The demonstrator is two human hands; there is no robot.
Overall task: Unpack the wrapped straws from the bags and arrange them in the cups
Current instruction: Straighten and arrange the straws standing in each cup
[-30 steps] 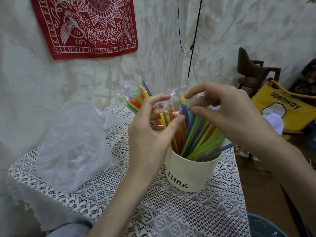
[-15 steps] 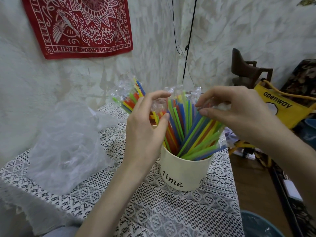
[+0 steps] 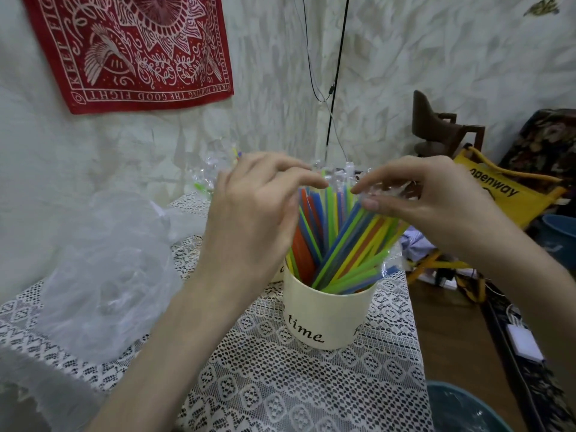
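A cream cup (image 3: 327, 316) marked "time" stands on the lace-covered table (image 3: 280, 385). It holds many wrapped straws (image 3: 346, 244) in blue, green, yellow and orange, fanned out and leaning right. My left hand (image 3: 252, 219) curls over the left side of the bundle, fingertips at the straw tops. My right hand (image 3: 414, 198) pinches the clear wrapper ends of the right-leaning straws between thumb and fingers. A second cup (image 3: 277, 271) is mostly hidden behind my left hand, with more wrapped straws (image 3: 212, 176) poking up behind it.
A crumpled clear plastic bag (image 3: 106, 275) lies on the table's left part. The wall is close behind. Right of the table are a yellow bag (image 3: 505, 188), a dark wooden chair (image 3: 436, 126), a blue bin (image 3: 558, 238) and a blue basin (image 3: 461, 410) on the floor.
Both hands have come closer together over the straw tops. The straws now stand more gathered in the cup. The camera view has shifted slightly.
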